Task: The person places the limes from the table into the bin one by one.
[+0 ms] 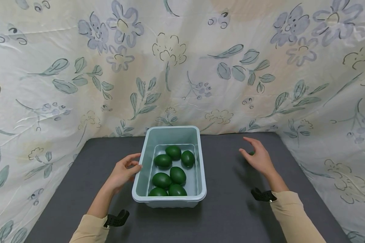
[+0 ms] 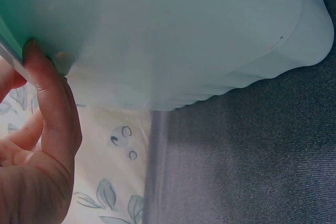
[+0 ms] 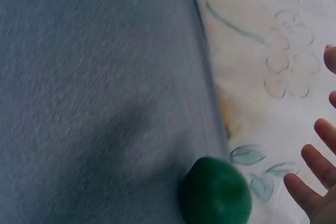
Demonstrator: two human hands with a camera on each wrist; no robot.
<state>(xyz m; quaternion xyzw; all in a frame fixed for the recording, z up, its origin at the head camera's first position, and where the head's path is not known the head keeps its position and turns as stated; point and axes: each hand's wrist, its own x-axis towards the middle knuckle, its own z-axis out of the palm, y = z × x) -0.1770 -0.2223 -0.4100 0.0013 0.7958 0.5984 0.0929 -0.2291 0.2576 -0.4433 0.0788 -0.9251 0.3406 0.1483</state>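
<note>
A pale blue-green plastic bin (image 1: 174, 199) stands on the dark table with several dark green, egg-shaped fruits, like avocados (image 1: 177, 175), lying in it. My left hand (image 1: 124, 172) grips the bin's left rim, thumb at the edge; the left wrist view shows fingers (image 2: 55, 114) curled against the wall under the rim. My right hand (image 1: 259, 158) is held over the table to the right of the bin, fingers spread and holding nothing. One more avocado (image 3: 215, 192) lies on the table near it, mostly hidden behind that hand in the head view.
The grey-black table (image 1: 225, 216) reaches back to a hanging cloth (image 1: 182, 74) with flower and leaf prints, which also runs along both sides. Each wrist wears a black band (image 1: 117, 218). The bin's far end is close to the cloth.
</note>
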